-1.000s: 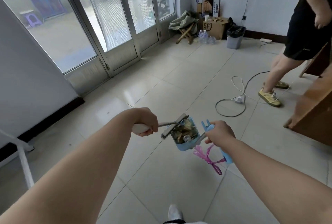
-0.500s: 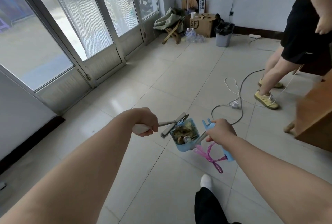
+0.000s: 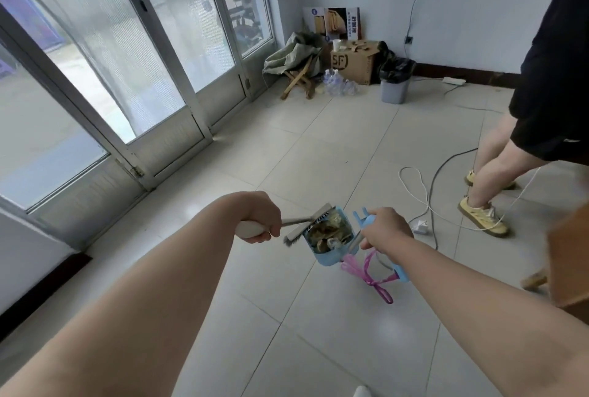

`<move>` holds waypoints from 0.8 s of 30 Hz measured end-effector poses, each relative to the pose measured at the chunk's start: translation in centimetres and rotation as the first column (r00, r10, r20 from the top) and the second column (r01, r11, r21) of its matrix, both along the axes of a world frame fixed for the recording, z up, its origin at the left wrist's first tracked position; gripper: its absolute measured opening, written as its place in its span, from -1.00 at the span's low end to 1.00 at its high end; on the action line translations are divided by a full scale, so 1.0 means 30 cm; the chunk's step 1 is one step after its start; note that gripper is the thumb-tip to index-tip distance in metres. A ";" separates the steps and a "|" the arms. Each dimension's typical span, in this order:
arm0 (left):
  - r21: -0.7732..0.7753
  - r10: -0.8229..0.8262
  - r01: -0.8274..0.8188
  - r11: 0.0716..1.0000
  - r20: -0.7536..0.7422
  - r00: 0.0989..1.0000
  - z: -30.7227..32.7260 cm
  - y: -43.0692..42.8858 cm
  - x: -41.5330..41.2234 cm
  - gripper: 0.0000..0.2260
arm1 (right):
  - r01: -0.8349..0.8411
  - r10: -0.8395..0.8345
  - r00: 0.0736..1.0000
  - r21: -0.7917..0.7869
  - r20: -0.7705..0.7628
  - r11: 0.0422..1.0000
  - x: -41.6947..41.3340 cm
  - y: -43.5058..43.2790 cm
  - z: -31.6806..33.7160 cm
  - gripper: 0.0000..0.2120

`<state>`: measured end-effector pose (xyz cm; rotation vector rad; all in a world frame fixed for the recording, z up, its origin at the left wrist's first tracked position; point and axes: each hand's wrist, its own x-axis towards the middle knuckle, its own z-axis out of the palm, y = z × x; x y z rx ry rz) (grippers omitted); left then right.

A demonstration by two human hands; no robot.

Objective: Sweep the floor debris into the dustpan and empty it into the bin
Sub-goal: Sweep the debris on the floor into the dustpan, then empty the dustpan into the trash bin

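The glass doors (image 3: 153,55) at the left have slid further to the side compared with a second ago, and the far corner of the room now looks nearer, so the person is probably walking across the glossy pale tiles with the load. The left hand (image 3: 261,221) keeps its fingers curled round the smooth white handle of the brush (image 3: 306,226), whose flat head with short dark bristles lies against the open mouth of the dustpan (image 3: 331,256). This small, light blue plastic dustpan is carried in the air between both hands, and the debris (image 3: 328,232) inside looks like crumpled brownish scraps. The right hand (image 3: 387,231) is closed round the dustpan's handle, where a thin pink ribbon (image 3: 369,275) hangs down. The sweeping therefore seems finished, and only the emptying is left. The grey round bin (image 3: 395,85) with a black liner stands far ahead by the wall. A thin cable (image 3: 430,192) loops on the floor to the right.
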<state>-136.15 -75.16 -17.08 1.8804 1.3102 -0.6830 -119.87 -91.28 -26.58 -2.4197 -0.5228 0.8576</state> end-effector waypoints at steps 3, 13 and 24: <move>0.018 -0.007 0.007 1.000 0.022 1.000 0.010 0.119 0.111 -0.92 | 0.004 -0.004 1.000 0.011 0.017 1.000 0.104 0.108 0.007 -0.67; 0.035 -0.131 0.130 0.991 0.035 0.991 0.003 0.652 0.503 -0.91 | 0.101 -0.102 0.994 0.019 0.036 0.995 0.426 0.569 -0.012 -0.75; 0.029 -0.251 0.250 0.968 0.033 0.967 -0.015 1.151 0.879 -0.93 | 0.252 -0.253 0.967 0.023 0.022 0.967 0.711 1.005 -0.013 -0.71</move>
